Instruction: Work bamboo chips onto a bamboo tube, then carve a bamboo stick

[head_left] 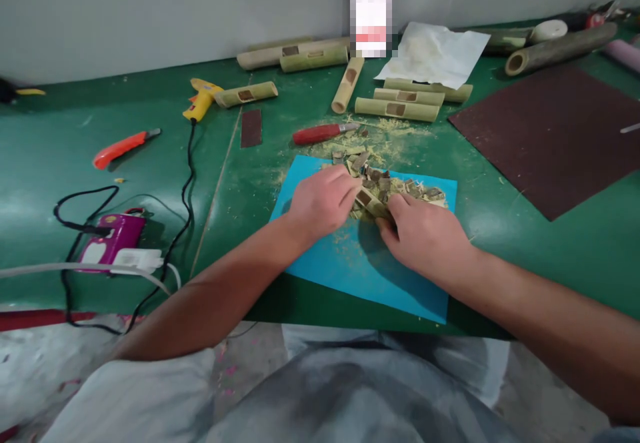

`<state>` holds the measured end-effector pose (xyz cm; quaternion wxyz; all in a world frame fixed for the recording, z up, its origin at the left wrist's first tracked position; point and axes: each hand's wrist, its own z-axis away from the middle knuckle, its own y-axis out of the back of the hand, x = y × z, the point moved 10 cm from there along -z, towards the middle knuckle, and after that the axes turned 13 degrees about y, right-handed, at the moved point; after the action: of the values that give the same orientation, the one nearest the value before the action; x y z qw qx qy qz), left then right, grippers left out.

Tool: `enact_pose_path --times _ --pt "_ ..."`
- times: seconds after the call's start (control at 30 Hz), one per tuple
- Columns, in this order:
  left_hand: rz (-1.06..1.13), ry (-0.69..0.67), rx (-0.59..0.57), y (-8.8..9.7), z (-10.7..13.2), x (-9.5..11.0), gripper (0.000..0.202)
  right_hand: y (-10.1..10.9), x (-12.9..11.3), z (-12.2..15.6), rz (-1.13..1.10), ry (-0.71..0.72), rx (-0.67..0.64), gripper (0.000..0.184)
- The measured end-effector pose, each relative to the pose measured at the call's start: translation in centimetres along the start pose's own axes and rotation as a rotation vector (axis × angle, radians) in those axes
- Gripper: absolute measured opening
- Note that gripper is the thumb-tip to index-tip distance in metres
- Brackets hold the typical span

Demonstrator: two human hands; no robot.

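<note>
A short bamboo tube (376, 208) with a dark rectangular window cut in its side is held slantwise over a blue sheet (345, 266). My left hand (323, 204) is closed round its upper left end, and my right hand (425, 233) grips the lower right end. The fingers hide both ends of the tube. Behind and beside the hands lies a heap of bamboo chips and shavings (373, 175). A red-handled knife (320, 133) rests just beyond the sheet, its blade pointing right among pale sawdust.
Several cut bamboo tubes (400, 109) lie farther back, near a white paper (434, 56). Dark brown sandpaper (550, 143) covers the right side. At left are a yellow glue gun (203, 101), an orange utility knife (123, 149), and a purple power strip (113, 236) with trailing cords.
</note>
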<state>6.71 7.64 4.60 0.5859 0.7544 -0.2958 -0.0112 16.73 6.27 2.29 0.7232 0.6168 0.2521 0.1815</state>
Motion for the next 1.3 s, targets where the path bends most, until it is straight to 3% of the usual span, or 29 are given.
enact_pose_path --times 0.5,1.3 --pt "0.035 0.012 -0.029 -0.26 -0.19 -0.66 0.035 0.04 -0.07 -0.04 -0.01 -0.007 -0.005 0.024" --pt "0.058 -0.024 0.059 0.28 0.24 -0.38 0.029 -0.12 -0.2 0.01 0.017 0.012 0.009 0.026"
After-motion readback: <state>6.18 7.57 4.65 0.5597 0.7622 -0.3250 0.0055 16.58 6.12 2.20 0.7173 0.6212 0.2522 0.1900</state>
